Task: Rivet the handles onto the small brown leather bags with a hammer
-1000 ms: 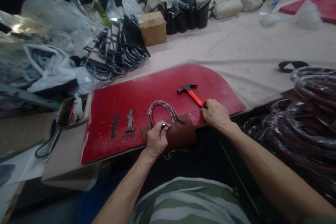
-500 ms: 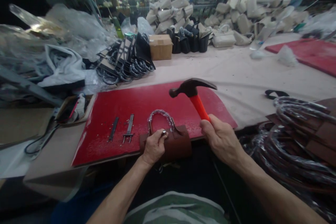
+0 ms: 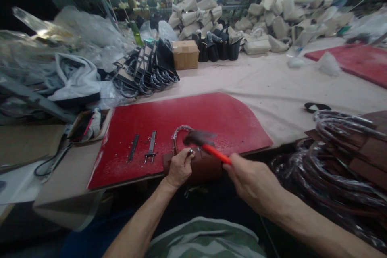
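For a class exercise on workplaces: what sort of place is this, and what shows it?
Probably a bag-making workshop: what look like pale bags lie heaped at the back, black bags stand in front of them, and nearest the camera a hammer is held over a brown bag.

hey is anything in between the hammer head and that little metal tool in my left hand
Nothing visible stands between the hammer head and the metal tool in your left hand, though the head is blurred and hides part of the wrapped handle.
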`<state>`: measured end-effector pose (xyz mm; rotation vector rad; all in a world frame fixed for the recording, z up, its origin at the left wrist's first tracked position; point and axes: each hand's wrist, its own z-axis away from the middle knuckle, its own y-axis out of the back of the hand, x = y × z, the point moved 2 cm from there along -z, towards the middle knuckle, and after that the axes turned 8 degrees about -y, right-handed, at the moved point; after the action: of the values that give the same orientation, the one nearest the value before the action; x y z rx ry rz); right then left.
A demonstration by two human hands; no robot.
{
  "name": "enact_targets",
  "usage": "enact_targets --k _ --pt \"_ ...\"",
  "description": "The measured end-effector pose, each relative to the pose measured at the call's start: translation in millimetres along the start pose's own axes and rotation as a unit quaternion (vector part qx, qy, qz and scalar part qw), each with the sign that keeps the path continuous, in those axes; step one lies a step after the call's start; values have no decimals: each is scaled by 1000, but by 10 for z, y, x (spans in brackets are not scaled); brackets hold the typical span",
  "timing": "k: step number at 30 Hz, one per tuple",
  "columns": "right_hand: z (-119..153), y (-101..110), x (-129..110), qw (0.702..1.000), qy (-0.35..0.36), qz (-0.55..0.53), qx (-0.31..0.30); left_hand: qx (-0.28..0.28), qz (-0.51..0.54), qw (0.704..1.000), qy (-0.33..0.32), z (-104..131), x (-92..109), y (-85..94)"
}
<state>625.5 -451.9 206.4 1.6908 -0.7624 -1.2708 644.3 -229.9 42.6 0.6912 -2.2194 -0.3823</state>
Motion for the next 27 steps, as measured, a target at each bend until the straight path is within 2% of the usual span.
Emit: enact_targets --k 2,4,9,12,13,15,17,18,20,21,24,25,26,27 --pt "16 -151 130 996 16 46 -77 -6 -8 1000 -4 -2 2 0" --pt "-33 -239 291 991 -7 79 -110 -4 4 1000 -3 -3 0 -3" --pt "-372 -460 714 979 -145 24 -141 5 16 1000 2 20 -13 -27" --pt "-580 -646 896 967 -202 84 -127 -5 16 1000 2 39 -18 -41" --pt "-637 -702 916 968 -194 116 -104 -8 14 1000 2 41 -22 -43" --pt "-718 -810 873 979 -127 158 -28 -16 6 1000 5 38 -31 -45" --pt "-734 -945 734 991 -1 130 40 -25 -2 1000 7 27 -35 -41" --pt "-717 -1031 648 992 63 97 47 -28 -6 1000 6 21 -32 -35" --pt "-657 -1236 486 988 148 44 7 -29 -10 1000 -2 12 -16 -20" --pt "-623 -1341 421 985 167 44 -19 -29 -9 999 -13 11 -3 -13" --pt "-546 -1561 323 983 153 80 -62 -55 24 994 -89 15 72 -12" --pt "-532 -1590 314 984 142 85 -68 -51 38 994 -90 9 96 -6" --pt "-524 -1600 311 985 133 85 -76 -27 50 997 -61 -7 111 13" --pt "-520 -1594 309 985 126 82 -86 20 62 998 -2 -33 115 49"
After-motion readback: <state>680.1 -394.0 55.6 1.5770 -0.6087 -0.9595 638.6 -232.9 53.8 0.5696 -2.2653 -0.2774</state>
